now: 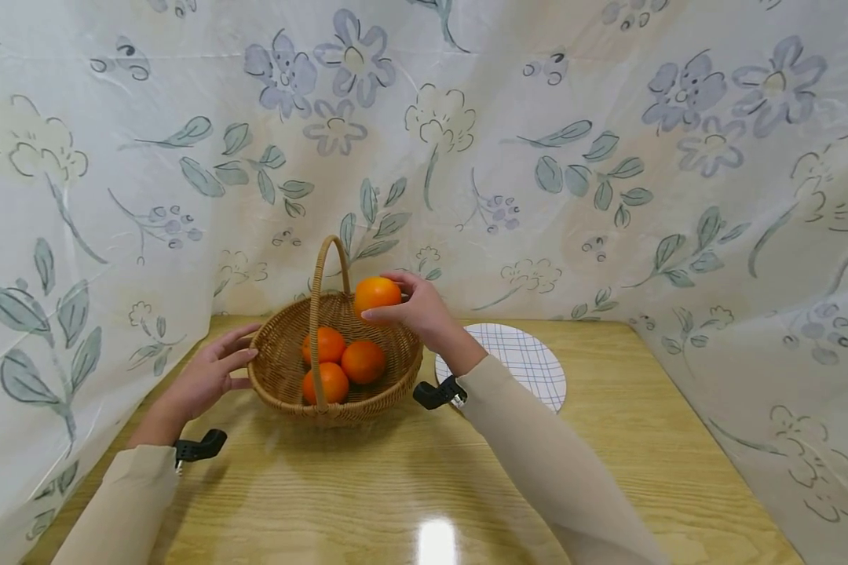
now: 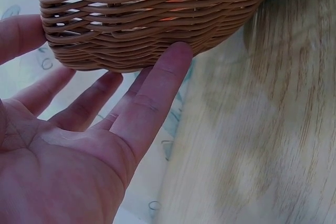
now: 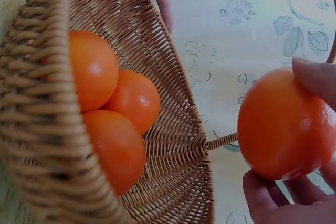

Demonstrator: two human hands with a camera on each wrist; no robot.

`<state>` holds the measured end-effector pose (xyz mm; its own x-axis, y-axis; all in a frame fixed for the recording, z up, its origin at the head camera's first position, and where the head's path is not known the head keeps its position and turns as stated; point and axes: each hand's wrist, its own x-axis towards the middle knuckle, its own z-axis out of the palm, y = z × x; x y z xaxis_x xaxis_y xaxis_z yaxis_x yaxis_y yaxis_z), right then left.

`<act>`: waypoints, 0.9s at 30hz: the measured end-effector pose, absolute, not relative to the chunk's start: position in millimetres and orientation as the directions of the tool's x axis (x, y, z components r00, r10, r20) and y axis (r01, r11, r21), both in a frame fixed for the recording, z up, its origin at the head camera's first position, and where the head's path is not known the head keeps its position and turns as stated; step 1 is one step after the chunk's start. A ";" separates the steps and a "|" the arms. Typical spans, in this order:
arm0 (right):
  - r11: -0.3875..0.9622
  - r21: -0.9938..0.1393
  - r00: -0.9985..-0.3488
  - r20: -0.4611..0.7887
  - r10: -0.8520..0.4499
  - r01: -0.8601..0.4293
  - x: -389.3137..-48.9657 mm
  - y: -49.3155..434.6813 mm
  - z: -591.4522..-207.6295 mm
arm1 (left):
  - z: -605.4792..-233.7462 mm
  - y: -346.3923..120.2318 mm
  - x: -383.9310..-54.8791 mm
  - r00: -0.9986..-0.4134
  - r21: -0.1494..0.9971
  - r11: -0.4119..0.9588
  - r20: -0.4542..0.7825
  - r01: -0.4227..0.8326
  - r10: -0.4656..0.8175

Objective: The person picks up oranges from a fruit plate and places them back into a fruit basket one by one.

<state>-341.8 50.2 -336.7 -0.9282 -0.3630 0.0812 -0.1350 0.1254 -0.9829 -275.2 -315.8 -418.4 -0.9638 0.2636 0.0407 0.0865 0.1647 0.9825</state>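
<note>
My right hand (image 1: 424,314) grips an orange (image 1: 378,297) above the back right rim of a wicker basket (image 1: 286,400). In the right wrist view, the thumb lies on one side of the held orange (image 3: 286,124) and the fingertips on the other. Three more oranges (image 1: 363,362) lie together inside the basket, partly behind its tall arched handle (image 1: 316,314). At the basket's left side, my left hand (image 1: 208,373) touches the outside with spread fingers. The left wrist view shows those fingers (image 2: 152,95) extended against the woven wall (image 2: 136,40).
A round white cloth or mat with blue checked lines (image 1: 516,361) lies right of the basket, partly hidden by the right forearm. Everything stands on a wooden table (image 1: 339,486). Floral fabric (image 1: 466,157) hangs behind and along both sides.
</note>
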 end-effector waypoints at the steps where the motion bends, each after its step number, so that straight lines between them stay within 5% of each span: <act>1: 0.129 -0.983 -0.931 0.075 -0.357 -0.129 -343.0 47.8 -336.3 | -418.4 -315.7 -275.3 -0.964 0.983 0.164 0.041 0.087 0.264; 27: 0.121 -0.992 -0.967 -0.066 -0.244 0.037 -380.6 -7.1 -351.0 | -420.9 -317.9 -277.6 -0.959 0.989 0.120 0.052 0.088 0.280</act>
<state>-380.6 -7.1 -351.0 -0.9674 -0.2445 -0.0663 0.0374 0.1213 -0.9919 -277.6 -317.9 -420.9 -0.9587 0.2798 0.0518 0.0884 0.1198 0.9889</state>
